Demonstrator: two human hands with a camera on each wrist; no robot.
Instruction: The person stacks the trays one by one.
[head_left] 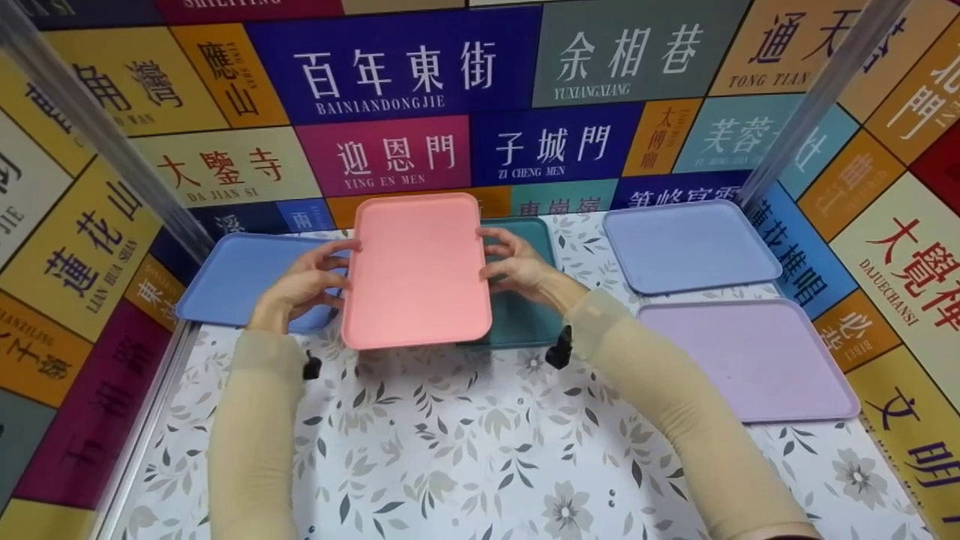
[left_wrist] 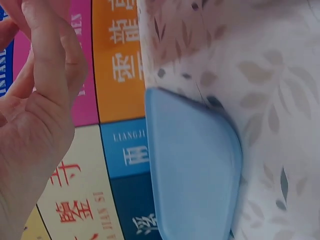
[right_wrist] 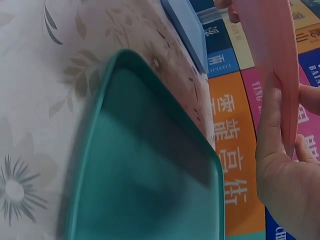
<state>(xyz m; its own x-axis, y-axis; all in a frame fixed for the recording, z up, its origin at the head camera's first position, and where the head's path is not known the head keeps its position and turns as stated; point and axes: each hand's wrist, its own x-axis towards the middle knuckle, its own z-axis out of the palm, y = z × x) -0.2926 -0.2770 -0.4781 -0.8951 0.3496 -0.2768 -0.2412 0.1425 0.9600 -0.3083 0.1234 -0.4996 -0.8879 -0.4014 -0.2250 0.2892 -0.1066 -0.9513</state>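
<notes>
A pink rectangular tray (head_left: 420,270) is held up off the table between both hands. My left hand (head_left: 304,283) grips its left edge, and my right hand (head_left: 525,266) grips the right edge. In the right wrist view, the right hand (right_wrist: 290,175) has fingers on both faces of the pink tray (right_wrist: 270,45). Below and partly behind it lies a green tray (head_left: 525,315), seen more fully as the green tray (right_wrist: 155,165) in the right wrist view. A blue tray (head_left: 240,277) lies under the left hand, partly hidden by it.
A light blue tray (head_left: 694,247) lies at the back right, with a lilac tray (head_left: 757,360) in front of it. The table (head_left: 450,450) has a leaf-patterned cover. Printed panels (head_left: 397,60) stand at the back and sides, with clear posts (head_left: 817,97) at the corners.
</notes>
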